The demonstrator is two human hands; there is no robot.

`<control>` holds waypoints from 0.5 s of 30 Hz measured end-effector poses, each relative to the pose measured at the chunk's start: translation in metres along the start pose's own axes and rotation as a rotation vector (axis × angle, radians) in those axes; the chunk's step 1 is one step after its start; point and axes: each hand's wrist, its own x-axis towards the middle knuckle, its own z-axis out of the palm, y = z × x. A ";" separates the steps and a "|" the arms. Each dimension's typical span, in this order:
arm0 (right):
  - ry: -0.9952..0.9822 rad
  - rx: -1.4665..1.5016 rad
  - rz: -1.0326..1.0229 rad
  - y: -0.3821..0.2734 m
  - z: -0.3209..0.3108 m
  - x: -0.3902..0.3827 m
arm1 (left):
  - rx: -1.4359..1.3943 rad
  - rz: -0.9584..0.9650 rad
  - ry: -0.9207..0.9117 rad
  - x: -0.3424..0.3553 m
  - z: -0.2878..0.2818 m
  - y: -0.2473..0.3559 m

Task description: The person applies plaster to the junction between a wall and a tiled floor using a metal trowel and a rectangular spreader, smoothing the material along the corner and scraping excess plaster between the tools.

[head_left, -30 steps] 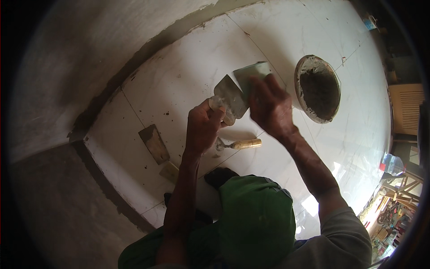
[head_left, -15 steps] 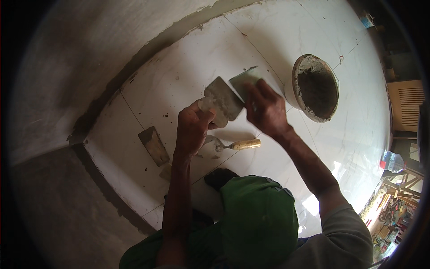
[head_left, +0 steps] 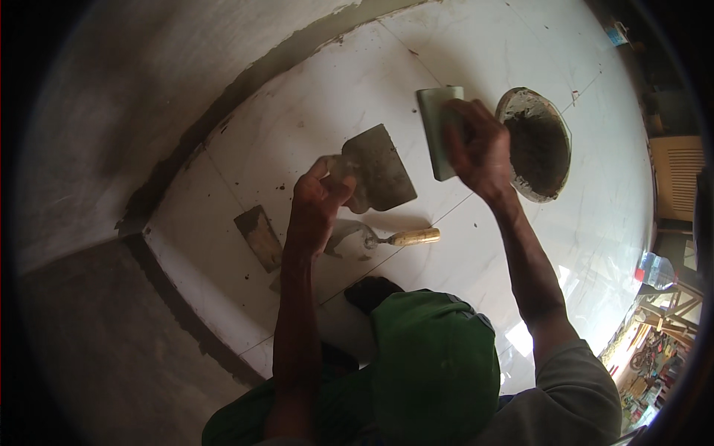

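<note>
Scraper [head_left: 378, 169] gripped in left hand [head_left: 318, 202], frame centre — right hand [head_left: 480, 152] clasps green float [head_left: 439, 130]. Floor tiles [head_left: 320, 111] laid; mortar bucket [head_left: 537, 145] partly full — work unfinished.

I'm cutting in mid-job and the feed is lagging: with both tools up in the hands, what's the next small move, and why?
Probably bring the right hand with its pale green float back toward the scraper held in the left hand. The two tools are held apart above the white tiles, the scraper blade looks grey with mortar, and the mortar bucket sits just beyond the right hand if more is needed.
</note>
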 end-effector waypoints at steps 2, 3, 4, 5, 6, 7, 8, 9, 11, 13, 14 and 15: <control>-0.017 0.186 0.131 -0.007 -0.001 -0.014 | -0.243 0.009 0.066 0.000 -0.002 -0.002; -0.023 0.345 0.213 -0.010 -0.002 -0.025 | -0.498 0.021 0.108 0.003 0.001 -0.007; -0.036 0.506 0.302 -0.015 0.001 -0.035 | -0.488 0.023 0.128 0.006 -0.003 -0.016; -0.048 0.526 0.302 -0.023 0.008 -0.040 | -0.791 -0.029 0.007 0.011 -0.008 -0.026; -0.036 0.628 0.318 -0.033 0.019 -0.046 | -1.087 -0.087 -0.106 0.011 -0.015 -0.037; -0.023 0.719 0.329 -0.046 0.025 -0.049 | -1.080 -0.087 -0.081 0.010 -0.015 -0.041; -0.084 0.857 0.349 -0.059 0.026 -0.049 | -1.187 -0.100 -0.113 0.009 -0.013 -0.046; -0.087 0.860 0.351 -0.067 0.030 -0.048 | -1.302 -0.113 -0.165 0.012 -0.007 -0.048; -0.031 1.230 0.525 -0.077 0.040 -0.048 | -1.276 -0.125 -0.140 0.010 -0.003 -0.048; -0.096 1.257 0.526 -0.066 0.043 -0.044 | -1.245 -0.152 -0.108 0.011 0.006 -0.045; -0.112 1.284 0.585 -0.063 0.046 -0.039 | -1.249 -0.150 -0.118 0.011 0.010 -0.044; -0.135 1.319 0.649 -0.063 0.051 -0.035 | -1.242 -0.170 -0.119 0.009 0.010 -0.045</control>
